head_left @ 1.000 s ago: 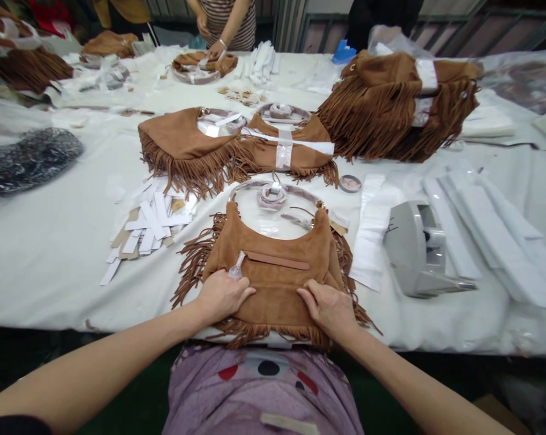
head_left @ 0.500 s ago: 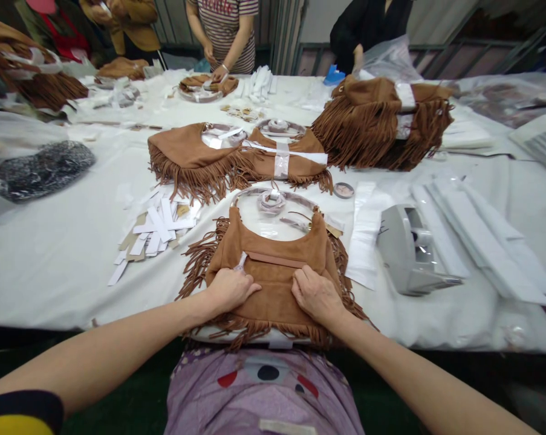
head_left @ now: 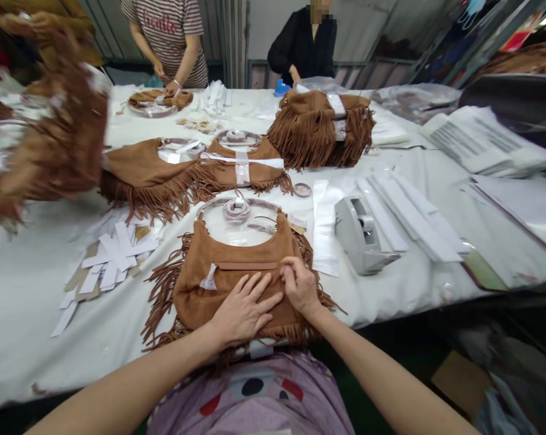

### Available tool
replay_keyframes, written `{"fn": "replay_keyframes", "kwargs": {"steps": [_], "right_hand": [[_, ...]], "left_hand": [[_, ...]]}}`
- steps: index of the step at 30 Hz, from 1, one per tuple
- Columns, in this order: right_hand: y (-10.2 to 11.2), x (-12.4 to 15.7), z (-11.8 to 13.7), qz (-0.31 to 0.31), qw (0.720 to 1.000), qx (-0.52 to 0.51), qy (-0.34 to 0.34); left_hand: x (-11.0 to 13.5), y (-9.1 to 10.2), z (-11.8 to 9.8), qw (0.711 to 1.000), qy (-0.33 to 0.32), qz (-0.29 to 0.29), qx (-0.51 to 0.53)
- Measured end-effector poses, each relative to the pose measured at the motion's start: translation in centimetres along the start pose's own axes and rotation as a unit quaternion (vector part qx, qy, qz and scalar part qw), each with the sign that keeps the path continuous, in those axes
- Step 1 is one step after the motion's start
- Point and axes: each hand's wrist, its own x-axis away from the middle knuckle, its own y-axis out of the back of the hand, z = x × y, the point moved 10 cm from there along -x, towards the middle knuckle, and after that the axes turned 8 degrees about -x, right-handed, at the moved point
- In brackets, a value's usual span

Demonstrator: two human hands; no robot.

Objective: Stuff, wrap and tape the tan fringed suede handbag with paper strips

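Observation:
A brown suede handbag (head_left: 236, 257) with fringe lies flat at the table's near edge. Its curved handle (head_left: 204, 208) is wrapped in clear film and points away from me. Across the front runs a straight zip pocket (head_left: 248, 266), with a white-wrapped zip pull (head_left: 208, 278) hanging at its left end. My left hand (head_left: 245, 308) rests flat on the lower front, fingers spread. Beside it, my right hand (head_left: 300, 289) is closed, fingertips pinched at the pocket's right end; what they grip is hidden.
Two more fringed bags (head_left: 139, 163) lie beyond, with a stacked bundle of bags (head_left: 322, 133) behind right. Paper strips (head_left: 113, 254) are piled left; a grey tape dispenser (head_left: 358, 235) stands right. A blurred brown bag (head_left: 68, 133) hangs at far left. Co-workers stand across the table.
My left hand has gone from gripping near the zip pull to lying flat farther right. My right hand stays at the pocket's right end. The view has turned right; a blurred bag appears left.

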Motion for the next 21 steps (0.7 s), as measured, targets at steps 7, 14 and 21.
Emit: {"fn": "replay_keyframes", "kwargs": {"steps": [7,14,21], "right_hand": [[2.7,-2.0,-4.0,0.104,0.988,-0.021,-0.111],[2.1,-0.3,-2.4,0.094,0.992,0.028,-0.080],[3.8,2.3,-7.0,-0.043,0.969,-0.104,-0.222]], "left_hand": [[0.4,-0.1,0.2,1.000,0.004,0.002,0.017],[0.3,0.0,-0.1,1.000,0.005,-0.007,0.018],[0.2,-0.1,-0.6,1.000,-0.012,-0.005,0.019]]}}
